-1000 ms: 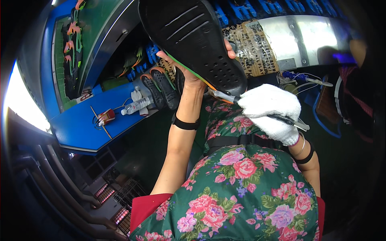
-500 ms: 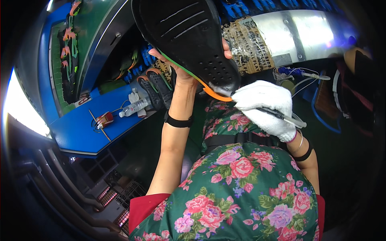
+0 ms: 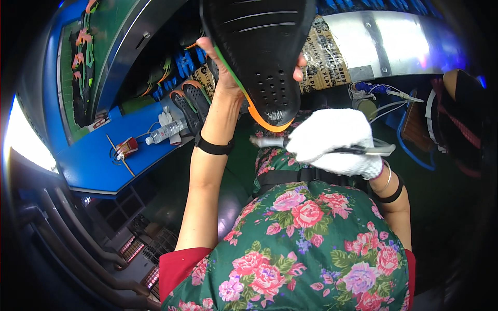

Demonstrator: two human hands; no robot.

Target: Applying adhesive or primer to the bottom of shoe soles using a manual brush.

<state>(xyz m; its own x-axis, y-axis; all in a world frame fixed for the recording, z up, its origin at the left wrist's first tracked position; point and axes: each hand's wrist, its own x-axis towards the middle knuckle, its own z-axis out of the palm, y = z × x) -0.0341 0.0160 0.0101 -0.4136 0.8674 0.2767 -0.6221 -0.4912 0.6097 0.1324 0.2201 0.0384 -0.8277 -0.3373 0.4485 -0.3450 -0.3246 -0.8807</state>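
My left hand (image 3: 223, 67), bare, grips a black shoe insole (image 3: 267, 62) by its sides. The insole's heel end points down toward me, with small holes, an orange rim and a green strip along the left edge. A wet-looking sheen lies on the heel. My right hand (image 3: 332, 137), in a white knit glove, is closed on a slim brush (image 3: 267, 141), blurred by motion, whose tip points left just below the heel, apart from it. A black-and-grey rod (image 3: 363, 151) also sticks out of the glove; whether it belongs to the brush I cannot tell.
Left, a blue worktop (image 3: 88, 163) bears a clear bottle (image 3: 163, 132), a small red item (image 3: 126, 149) beside a thin stick, and a pair of dark insoles (image 3: 192, 103) with orange rims. A curved metal housing (image 3: 384, 41) runs across the back; tubing (image 3: 410, 98) hangs at the right.
The brush has come off the insole's heel and swung down and left. The insole has turned more upright and moved slightly right. My left forearm has shifted left.
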